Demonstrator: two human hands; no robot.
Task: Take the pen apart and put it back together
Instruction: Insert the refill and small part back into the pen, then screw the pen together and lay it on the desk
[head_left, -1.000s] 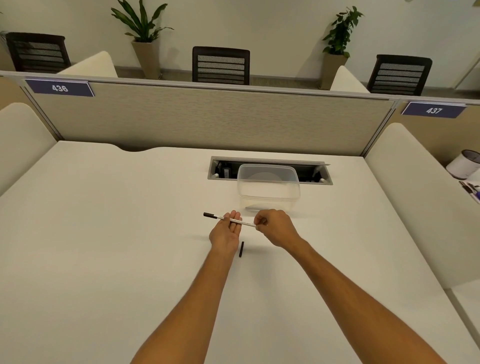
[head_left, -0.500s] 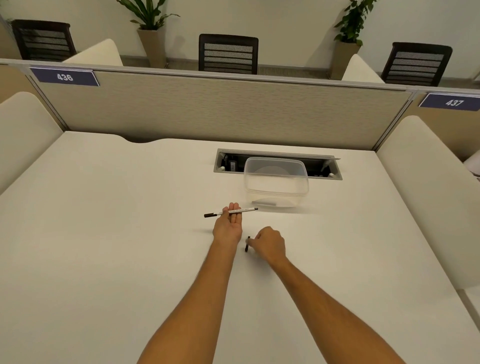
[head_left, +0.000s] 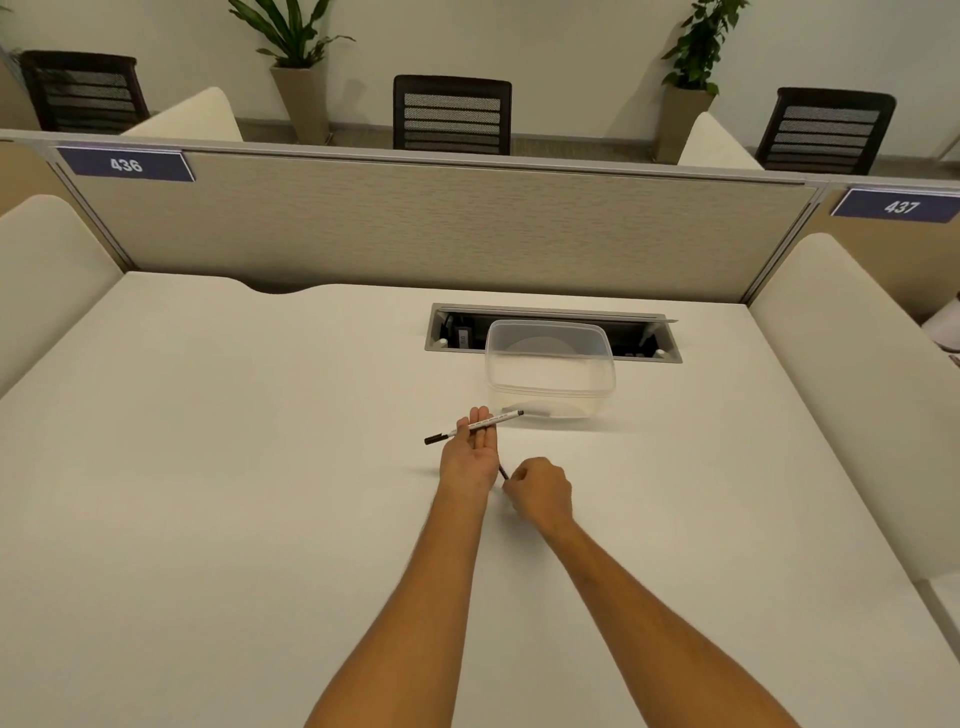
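Note:
A thin white pen body (head_left: 480, 425) with a black tip at its left end lies across the fingers of my left hand (head_left: 470, 454), which is palm up above the white desk (head_left: 218, 467). The thumb seems to press the pen against the fingers. Just to the right and nearer me, my right hand (head_left: 540, 491) is closed, pinching a small black pen piece (head_left: 503, 473) between its fingertips. The piece pokes up and to the left, close to my left palm. Most of it is hidden by the fingers.
A clear plastic container (head_left: 550, 371) stands just beyond the hands, in front of an open cable tray (head_left: 553, 335) set in the desk. A beige partition (head_left: 441, 228) closes the far side. Padded dividers stand at left and right.
My right hand let go of the pen's right end, dropped to the desk and closed on the small black piece lying there. My left hand kept the pen body.

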